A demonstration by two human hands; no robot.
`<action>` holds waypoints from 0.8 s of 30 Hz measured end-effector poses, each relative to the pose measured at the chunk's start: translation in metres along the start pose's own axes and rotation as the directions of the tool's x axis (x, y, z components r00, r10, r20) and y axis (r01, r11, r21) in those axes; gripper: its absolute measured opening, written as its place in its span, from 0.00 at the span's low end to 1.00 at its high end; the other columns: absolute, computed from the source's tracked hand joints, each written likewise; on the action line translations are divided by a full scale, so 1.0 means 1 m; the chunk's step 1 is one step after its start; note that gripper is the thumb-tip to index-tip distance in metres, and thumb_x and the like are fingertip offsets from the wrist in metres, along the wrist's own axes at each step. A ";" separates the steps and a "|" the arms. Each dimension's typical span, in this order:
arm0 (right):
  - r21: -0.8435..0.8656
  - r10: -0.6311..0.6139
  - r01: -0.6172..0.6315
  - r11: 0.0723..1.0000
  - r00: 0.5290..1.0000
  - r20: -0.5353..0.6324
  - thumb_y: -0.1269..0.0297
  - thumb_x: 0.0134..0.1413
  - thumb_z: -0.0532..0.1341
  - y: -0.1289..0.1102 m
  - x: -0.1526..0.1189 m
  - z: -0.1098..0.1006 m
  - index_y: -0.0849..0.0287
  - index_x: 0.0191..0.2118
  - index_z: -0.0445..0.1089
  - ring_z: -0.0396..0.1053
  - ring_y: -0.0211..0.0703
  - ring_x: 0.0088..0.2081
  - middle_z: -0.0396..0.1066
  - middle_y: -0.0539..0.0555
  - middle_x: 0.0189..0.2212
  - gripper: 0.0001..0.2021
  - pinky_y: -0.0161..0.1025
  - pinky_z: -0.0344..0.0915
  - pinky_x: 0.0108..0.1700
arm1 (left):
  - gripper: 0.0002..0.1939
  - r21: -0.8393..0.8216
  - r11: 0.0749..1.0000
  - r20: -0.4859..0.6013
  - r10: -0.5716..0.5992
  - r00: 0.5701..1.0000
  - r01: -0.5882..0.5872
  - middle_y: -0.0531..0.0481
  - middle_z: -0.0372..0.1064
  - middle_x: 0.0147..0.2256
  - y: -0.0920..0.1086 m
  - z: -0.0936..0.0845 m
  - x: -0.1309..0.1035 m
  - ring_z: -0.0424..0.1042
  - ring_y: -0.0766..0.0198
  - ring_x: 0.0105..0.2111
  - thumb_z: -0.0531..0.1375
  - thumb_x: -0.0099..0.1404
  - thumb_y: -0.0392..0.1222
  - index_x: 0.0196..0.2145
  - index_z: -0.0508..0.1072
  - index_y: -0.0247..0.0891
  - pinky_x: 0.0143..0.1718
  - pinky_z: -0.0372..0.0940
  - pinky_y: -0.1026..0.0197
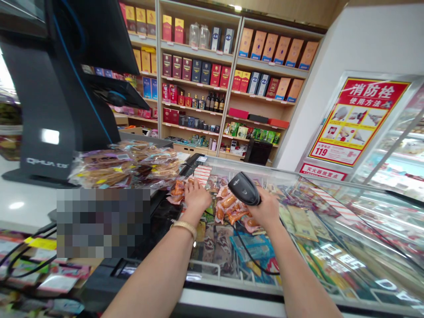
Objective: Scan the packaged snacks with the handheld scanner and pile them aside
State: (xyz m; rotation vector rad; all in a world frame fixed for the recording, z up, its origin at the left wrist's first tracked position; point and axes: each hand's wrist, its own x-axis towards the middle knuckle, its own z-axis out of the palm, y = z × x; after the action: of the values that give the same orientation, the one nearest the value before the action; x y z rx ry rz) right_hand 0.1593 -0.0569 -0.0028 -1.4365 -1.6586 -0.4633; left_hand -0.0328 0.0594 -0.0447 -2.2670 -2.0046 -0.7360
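My right hand (267, 208) is wrapped round a black handheld barcode scanner (244, 188), its head tilted up and to the left. Its cable (247, 251) loops down over the glass. Under and beside the scanner lie clear-wrapped orange-brown sausages (228, 203) on the freezer's glass top. My left hand (198, 196), with a woven bracelet at the wrist, rests palm down with fingers extended and slightly apart. It touches the wrapped packs at the left end of the pile, next to an orange pack (177, 191). A red-and-white striped strip (202, 175) shows just beyond its fingertips.
A dark checkout terminal (66, 110) stands at left, with a heap of bagged snacks (132, 165) beside it. The glass-topped freezer (331, 185) stretches right, packets inside. Shelves (198, 48) of boxed bottles line the back; a fire-hydrant poster (359, 119) hangs right.
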 end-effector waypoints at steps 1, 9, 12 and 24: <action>-0.001 0.004 -0.004 1.000 1.000 0.002 0.62 0.43 0.59 0.000 0.000 0.000 0.57 0.41 0.75 0.75 0.51 0.38 0.78 0.57 0.35 0.17 0.41 0.68 0.39 | 0.27 -0.018 1.000 -0.001 0.000 1.000 0.000 0.34 0.53 0.64 0.000 0.000 0.000 0.53 0.37 0.62 0.52 0.61 0.42 0.57 0.69 0.31 0.60 0.49 0.41; -0.024 0.004 -0.003 1.000 1.000 0.015 0.61 0.43 0.59 0.001 0.000 0.002 0.58 0.39 0.75 0.75 0.52 0.37 0.78 0.58 0.35 0.15 0.41 0.68 0.38 | 0.26 -0.351 0.934 -0.255 -0.032 0.966 -0.062 0.37 0.62 0.59 0.009 -0.018 0.000 0.57 0.48 0.61 0.51 0.59 0.30 0.56 0.68 0.33 0.62 0.51 0.44; -0.045 0.005 -0.004 0.999 1.000 0.025 0.61 0.44 0.59 0.002 0.000 0.002 0.58 0.38 0.74 0.75 0.52 0.37 0.77 0.57 0.34 0.14 0.41 0.67 0.37 | 0.18 -0.618 0.755 -0.405 -0.067 0.912 -0.219 0.39 0.67 0.52 0.011 -0.025 0.006 0.66 0.54 0.54 0.55 0.58 0.32 0.47 0.73 0.35 0.57 0.60 0.52; -0.154 0.028 0.001 0.988 0.982 0.188 0.61 0.44 0.63 -0.002 0.002 -0.003 0.52 0.39 0.75 0.74 0.47 0.35 0.78 0.53 0.35 0.12 0.37 0.65 0.34 | 0.12 -0.987 0.073 -0.157 -0.265 0.951 -0.143 0.44 0.74 0.42 0.018 -0.029 0.011 0.74 0.62 0.38 0.61 0.54 0.39 0.37 0.72 0.35 0.40 0.69 0.62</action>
State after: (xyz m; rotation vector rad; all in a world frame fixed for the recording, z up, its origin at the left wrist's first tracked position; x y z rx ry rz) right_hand 0.1588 -0.0583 0.0008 -1.6477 -1.7945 -0.4668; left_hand -0.0246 0.0574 -0.0092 -2.0214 -1.4248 -3.0940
